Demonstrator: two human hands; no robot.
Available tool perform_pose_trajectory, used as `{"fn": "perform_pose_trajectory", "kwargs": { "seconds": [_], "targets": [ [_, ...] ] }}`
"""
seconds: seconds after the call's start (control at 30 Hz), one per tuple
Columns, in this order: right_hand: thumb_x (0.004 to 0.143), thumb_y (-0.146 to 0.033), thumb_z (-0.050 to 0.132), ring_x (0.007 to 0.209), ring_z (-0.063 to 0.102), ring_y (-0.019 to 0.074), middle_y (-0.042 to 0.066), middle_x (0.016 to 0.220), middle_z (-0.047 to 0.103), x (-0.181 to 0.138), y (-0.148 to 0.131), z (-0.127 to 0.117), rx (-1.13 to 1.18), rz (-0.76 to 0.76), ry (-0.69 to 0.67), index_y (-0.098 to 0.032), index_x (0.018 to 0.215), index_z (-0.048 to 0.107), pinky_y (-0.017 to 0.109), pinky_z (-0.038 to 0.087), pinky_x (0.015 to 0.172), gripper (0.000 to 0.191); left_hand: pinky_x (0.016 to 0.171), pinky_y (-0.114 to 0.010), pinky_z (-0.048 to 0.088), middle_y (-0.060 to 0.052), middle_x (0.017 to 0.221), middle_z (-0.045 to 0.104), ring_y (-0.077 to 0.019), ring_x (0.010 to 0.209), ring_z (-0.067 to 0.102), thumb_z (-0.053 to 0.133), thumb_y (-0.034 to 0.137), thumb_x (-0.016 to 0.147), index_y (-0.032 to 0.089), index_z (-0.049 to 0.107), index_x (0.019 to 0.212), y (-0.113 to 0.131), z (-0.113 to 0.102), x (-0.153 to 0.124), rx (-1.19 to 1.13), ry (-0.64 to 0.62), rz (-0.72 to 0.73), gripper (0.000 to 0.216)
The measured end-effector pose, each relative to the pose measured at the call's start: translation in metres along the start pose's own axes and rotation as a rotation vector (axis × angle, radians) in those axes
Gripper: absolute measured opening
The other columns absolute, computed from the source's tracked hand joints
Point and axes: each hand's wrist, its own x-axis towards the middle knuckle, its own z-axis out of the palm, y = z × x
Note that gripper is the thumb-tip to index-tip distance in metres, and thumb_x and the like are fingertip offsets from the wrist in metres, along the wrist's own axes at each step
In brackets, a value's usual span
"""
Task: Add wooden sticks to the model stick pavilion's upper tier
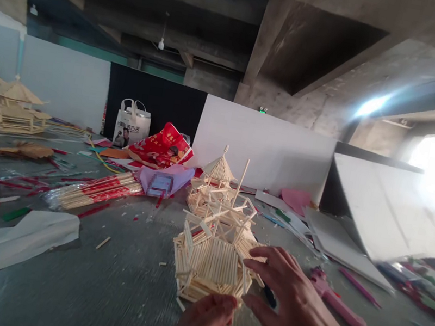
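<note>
A model pavilion built of pale wooden sticks [211, 256] stands on the grey floor in front of me, its frame rising to a thin upright stick. My right hand [286, 300] reaches in from the lower right with its fingers spread, the fingertips against the model's right side. My left hand [205, 323] is at the bottom middle, just under the model's near edge, with its fingers curled together; I cannot make out anything in them. A second, smaller stick pavilion [214, 182] with a pointed roof stands right behind the first.
A bundle of sticks in red-printed wrappers [93, 192] lies to the left, with white paper [30, 238] nearer me. A pink glue gun [338, 302] with a black cord lies right of my hand. White boards [387, 212] lean at the right. More stick pavilions [7, 105] stand far left.
</note>
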Motion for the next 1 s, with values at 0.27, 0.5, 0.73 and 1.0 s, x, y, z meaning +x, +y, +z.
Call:
{"fn": "perform_pose_trajectory", "kwargs": {
  "seconds": [0.27, 0.5, 0.73, 1.0],
  "targets": [
    [0.076, -0.017, 0.06, 0.108, 0.039, 0.0205, 0.005, 0.115, 0.043, 0.008, -0.002, 0.005, -0.038, -0.008, -0.02, -0.023, 0.108, 0.051, 0.036, 0.04, 0.087, 0.034, 0.032, -0.016, 0.016, 0.009, 0.039, 0.048, 0.0006, 0.025, 0.035, 0.078, 0.036, 0.046, 0.014, 0.06, 0.06, -0.002, 0.002, 0.017, -0.06, -0.018, 0.031, 0.031],
    [0.075, -0.018, 0.065, 0.106, 0.039, 0.0201, 0.004, 0.112, 0.044, 0.012, -0.002, 0.002, -0.105, 0.015, -0.078, -0.023, 0.106, 0.051, 0.036, 0.04, 0.086, 0.034, 0.034, -0.017, 0.018, 0.007, 0.028, 0.041, -0.0016, 0.026, 0.031, 0.07, 0.035, 0.054, 0.016, 0.057, 0.053, -0.001, 0.003, 0.021, -0.039, -0.07, 0.028, 0.023],
    [0.076, -0.019, 0.064, 0.105, 0.038, 0.0217, 0.005, 0.11, 0.044, 0.015, -0.001, 0.003, -0.153, -0.004, -0.09, -0.023, 0.107, 0.051, 0.037, 0.04, 0.084, 0.034, 0.034, -0.018, 0.017, 0.007, 0.027, 0.041, -0.0014, 0.024, 0.026, 0.067, 0.032, 0.057, 0.015, 0.057, 0.052, -0.002, 0.002, 0.028, -0.078, -0.141, 0.0, 0.021],
    [0.07, -0.017, 0.071, 0.102, 0.041, 0.0208, 0.003, 0.108, 0.047, 0.014, 0.001, 0.003, -0.126, 0.004, -0.058, -0.025, 0.107, 0.053, 0.035, 0.042, 0.083, 0.043, 0.034, -0.018, 0.02, 0.006, 0.029, 0.044, -0.002, 0.025, 0.031, 0.069, 0.032, 0.055, 0.015, 0.058, 0.05, -0.003, 0.004, 0.027, -0.153, -0.154, 0.006, 0.021]
  ]
}}
